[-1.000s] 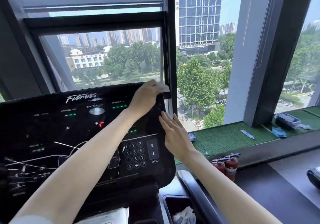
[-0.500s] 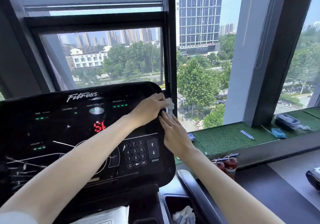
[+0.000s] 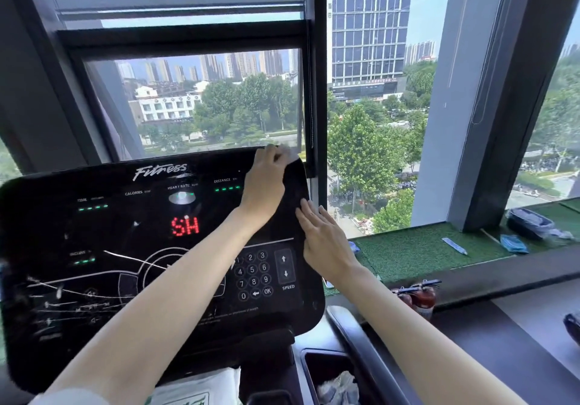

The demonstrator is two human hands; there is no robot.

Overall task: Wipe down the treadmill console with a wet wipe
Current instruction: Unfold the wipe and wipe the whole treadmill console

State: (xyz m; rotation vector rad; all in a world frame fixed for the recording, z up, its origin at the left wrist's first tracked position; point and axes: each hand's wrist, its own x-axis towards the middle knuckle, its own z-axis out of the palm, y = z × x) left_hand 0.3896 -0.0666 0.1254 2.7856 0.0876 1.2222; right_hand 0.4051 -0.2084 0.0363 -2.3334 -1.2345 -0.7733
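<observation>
In the head view we see the black treadmill console [image 3: 94, 247] filling the left and centre of the frame, with a red "SH" readout [image 3: 185, 225] near its middle and a number keypad [image 3: 252, 274] toward its lower right. The left hand [image 3: 265, 181] reaches up to the console's upper right corner, its fingers curled over the wet wipe [image 3: 290, 153] and pressing it against the top edge; a pale corner of the wipe shows just beyond the knuckles, at the console's rim. The right hand [image 3: 323, 241] lies just below and to the right of the left one, its fingers straight and together, laid flat against the console's right edge and holding nothing. At the bottom centre of the frame a white packet [image 3: 194, 389] sits under the console, and beside it a dark tray [image 3: 309, 364] holds crumpled white material. To the right, a green turf sill [image 3: 414, 251] runs below the window, with two red fire extinguishers [image 3: 422, 299] standing in front of it.
</observation>
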